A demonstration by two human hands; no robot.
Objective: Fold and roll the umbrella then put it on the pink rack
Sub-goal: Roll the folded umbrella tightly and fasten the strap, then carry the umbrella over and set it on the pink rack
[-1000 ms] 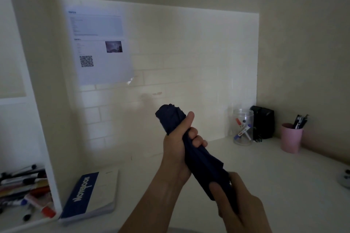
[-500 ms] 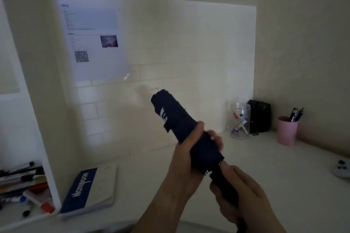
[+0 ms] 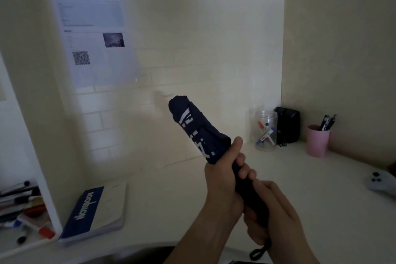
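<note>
A dark navy folded umbrella (image 3: 192, 126) with white lettering points up and to the left above the white desk. Its cloth is wound tightly around the shaft. My left hand (image 3: 222, 180) is wrapped around the middle of the rolled cloth, thumb up along it. My right hand (image 3: 272, 214) grips the handle end lower right, and the black wrist loop (image 3: 260, 249) dangles below it. No pink rack is in view; only a pink cup (image 3: 317, 141) with pens stands at the right.
A blue and white notebook (image 3: 96, 212) lies on the desk (image 3: 171, 188) at the left. Markers fill a side shelf (image 3: 23, 210). A clear jar (image 3: 266, 130), a black box (image 3: 287, 124) and a grey controller (image 3: 380, 183) sit along the right. A paper sheet (image 3: 94, 36) hangs on the wall.
My left hand slid down the umbrella from near its tip to its middle. The cloth has turned, so white lettering now shows, and the loose folds are wound tighter. The view tilted down slightly.
</note>
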